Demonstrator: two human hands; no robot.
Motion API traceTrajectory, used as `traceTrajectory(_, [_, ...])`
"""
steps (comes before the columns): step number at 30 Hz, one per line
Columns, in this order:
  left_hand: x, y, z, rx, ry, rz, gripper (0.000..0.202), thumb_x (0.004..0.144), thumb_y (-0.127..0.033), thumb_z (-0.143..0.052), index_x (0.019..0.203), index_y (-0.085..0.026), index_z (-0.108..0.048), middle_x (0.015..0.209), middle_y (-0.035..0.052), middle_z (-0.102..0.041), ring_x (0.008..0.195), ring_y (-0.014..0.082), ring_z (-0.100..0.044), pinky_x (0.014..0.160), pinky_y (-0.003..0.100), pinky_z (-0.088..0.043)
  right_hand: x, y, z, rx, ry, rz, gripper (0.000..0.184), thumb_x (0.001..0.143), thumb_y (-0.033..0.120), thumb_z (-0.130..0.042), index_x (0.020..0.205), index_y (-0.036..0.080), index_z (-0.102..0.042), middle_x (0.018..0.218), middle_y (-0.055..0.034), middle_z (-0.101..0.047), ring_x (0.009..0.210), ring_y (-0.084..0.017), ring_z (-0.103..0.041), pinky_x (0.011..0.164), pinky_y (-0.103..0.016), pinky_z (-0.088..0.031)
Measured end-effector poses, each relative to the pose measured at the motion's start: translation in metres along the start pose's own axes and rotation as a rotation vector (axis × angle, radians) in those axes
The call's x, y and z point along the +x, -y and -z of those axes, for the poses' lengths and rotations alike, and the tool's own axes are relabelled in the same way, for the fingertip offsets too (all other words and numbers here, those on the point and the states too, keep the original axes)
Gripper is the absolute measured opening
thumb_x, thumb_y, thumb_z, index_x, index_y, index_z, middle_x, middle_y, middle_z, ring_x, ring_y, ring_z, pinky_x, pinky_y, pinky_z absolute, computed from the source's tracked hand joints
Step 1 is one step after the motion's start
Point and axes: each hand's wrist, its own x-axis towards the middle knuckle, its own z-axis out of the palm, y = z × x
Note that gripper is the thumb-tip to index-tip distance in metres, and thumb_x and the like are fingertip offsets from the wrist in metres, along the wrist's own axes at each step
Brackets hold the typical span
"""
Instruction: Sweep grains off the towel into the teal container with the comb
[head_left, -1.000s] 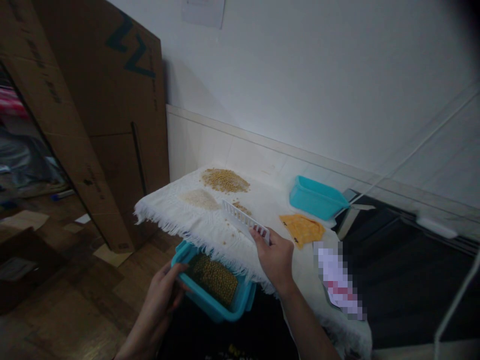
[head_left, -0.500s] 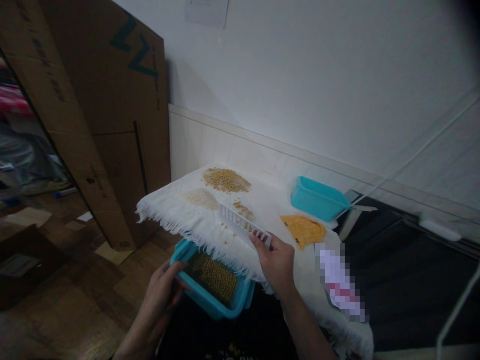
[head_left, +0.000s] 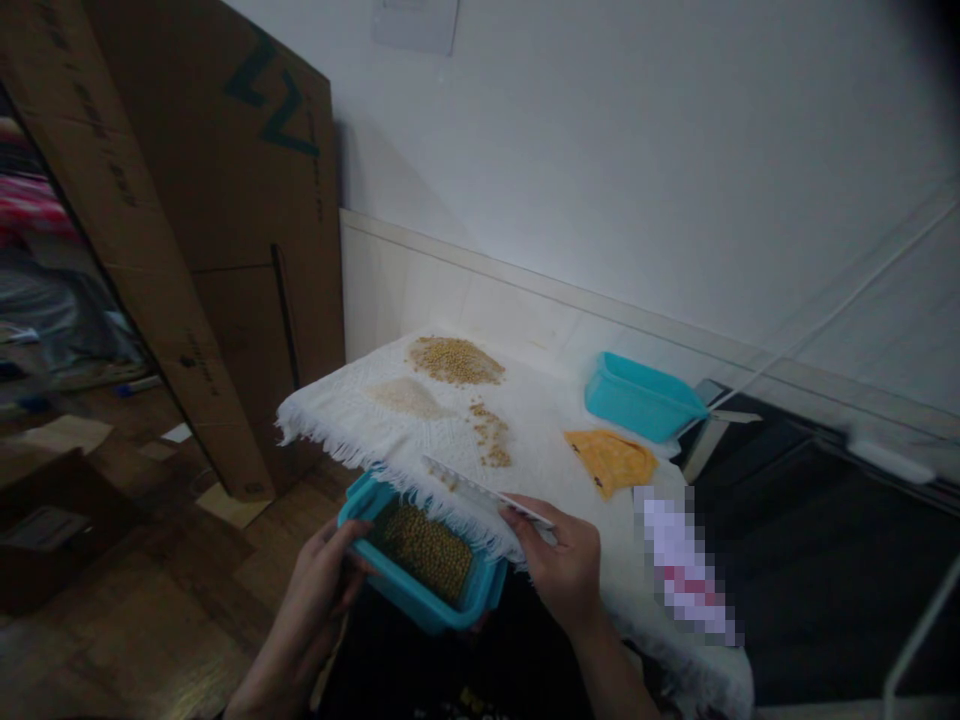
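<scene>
My left hand (head_left: 322, 570) grips the near-left rim of a blue plastic bin (head_left: 412, 600), held just below the front edge of the table. Soybeans (head_left: 431, 550) cover the bin's bottom. In my right hand (head_left: 566, 560) is a white slotted plastic divider (head_left: 480, 490), pinched at its right end and tilted low along the fringed edge of the white cloth (head_left: 536, 415). A few soybeans lie at the divider's far side. Farther back on the cloth are a heap of soybeans (head_left: 456, 362), a pale heap of rice-like grains (head_left: 409, 397) and a strip of scattered soybeans (head_left: 491, 440).
A second blue bin (head_left: 645, 398) stands at the back right by the wall. In front of it lies a yellow cloth (head_left: 611, 460), with a blurred-out packet (head_left: 686, 565) nearer me. A tall cardboard box (head_left: 247, 250) rises on the left.
My right hand has drawn the divider toward me to the cloth's fringed edge and tipped it flatter. More of the scattered soybeans now show behind it. My left hand and the bin have barely moved.
</scene>
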Motion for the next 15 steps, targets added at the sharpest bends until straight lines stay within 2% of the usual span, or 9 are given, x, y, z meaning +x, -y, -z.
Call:
traceTrajectory(4, [-0.002,-0.001,-0.002,0.010,0.008,0.004,0.027,0.066,-0.040,-0.076,0.072,-0.021,-0.057,0.037,-0.0076,-0.055,0.023,0.0047,-0.033,0.029,0.014,-0.017,-0.009,0.013,0.005,-0.053,-0.005,0.052,0.015,0.091,0.029,-0.069,0.092,0.027,-0.084,0.085,0.0001,-0.083,0.074,-0.019,-0.080,0.073,-0.024,-0.064])
traceTrajectory(6, [-0.003,0.000,-0.004,0.013,0.019,0.007,0.026,0.068,-0.040,-0.075,0.071,-0.022,-0.057,0.037,-0.0078,-0.055,0.024,0.0047,-0.033,0.029,0.014,-0.017,-0.009,0.012,0.011,-0.132,-0.060,0.064,0.017,0.092,0.032,-0.068,0.091,0.026,-0.084,0.084,-0.0008,-0.082,0.073,-0.020,-0.080,0.071,-0.024,-0.064])
traceTrajectory(10, [-0.005,0.004,-0.007,0.015,0.063,0.007,0.025,0.073,-0.041,-0.072,0.071,-0.021,-0.057,0.038,-0.0068,-0.056,0.025,0.0045,-0.034,0.030,0.014,-0.018,-0.004,-0.005,0.026,-0.275,-0.226,0.001,0.026,0.091,0.042,-0.068,0.088,0.020,-0.083,0.081,-0.0051,-0.082,0.071,-0.023,-0.080,0.067,-0.026,-0.063])
traceTrajectory(15, [-0.005,0.008,-0.009,0.036,0.074,0.030,0.026,0.071,-0.041,-0.074,0.068,-0.021,-0.057,0.041,-0.0013,-0.063,0.025,0.0049,-0.034,0.029,0.015,-0.017,-0.001,-0.025,0.036,-0.304,-0.244,-0.034,0.033,0.091,0.047,-0.067,0.089,0.018,-0.083,0.083,-0.0072,-0.082,0.072,-0.024,-0.080,0.067,-0.026,-0.063])
